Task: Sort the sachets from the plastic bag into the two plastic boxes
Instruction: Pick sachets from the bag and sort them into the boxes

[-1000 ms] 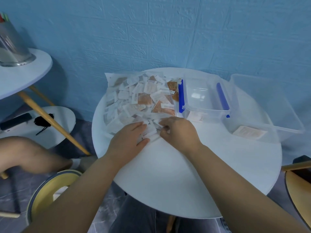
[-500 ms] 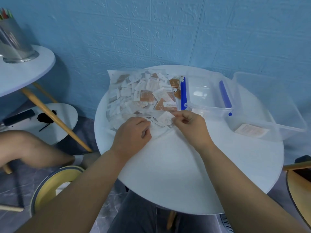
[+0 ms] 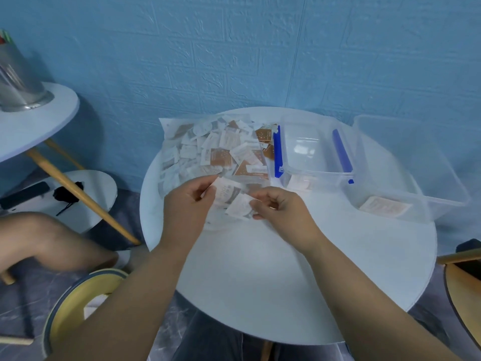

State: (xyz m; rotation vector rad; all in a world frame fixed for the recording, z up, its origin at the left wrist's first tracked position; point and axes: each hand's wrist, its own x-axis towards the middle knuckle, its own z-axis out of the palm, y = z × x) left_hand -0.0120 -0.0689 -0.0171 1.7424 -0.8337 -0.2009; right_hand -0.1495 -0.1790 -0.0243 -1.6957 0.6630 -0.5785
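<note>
Lying with its mouth toward the person, the bag (image 3: pixel 208 152) puts its sachets within easy reach on the table (image 3: pixel 260 282). The left hand (image 3: pixel 187 204) pinches a white sachet (image 3: pixel 225 191) at that mouth, perhaps with some film too; blur hides that. The right hand (image 3: pixel 278 212), fingers curled, pinches a second sachet (image 3: pixel 239 208). The small box (image 3: pixel 320 175) and large box (image 3: pixel 442 178) stand open at right, ready to receive, each seemingly holding one sachet.

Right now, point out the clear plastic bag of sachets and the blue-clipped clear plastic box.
clear plastic bag of sachets (image 3: pixel 170 127): head view, far-left corner.
blue-clipped clear plastic box (image 3: pixel 317 172): head view, near rim.
</note>
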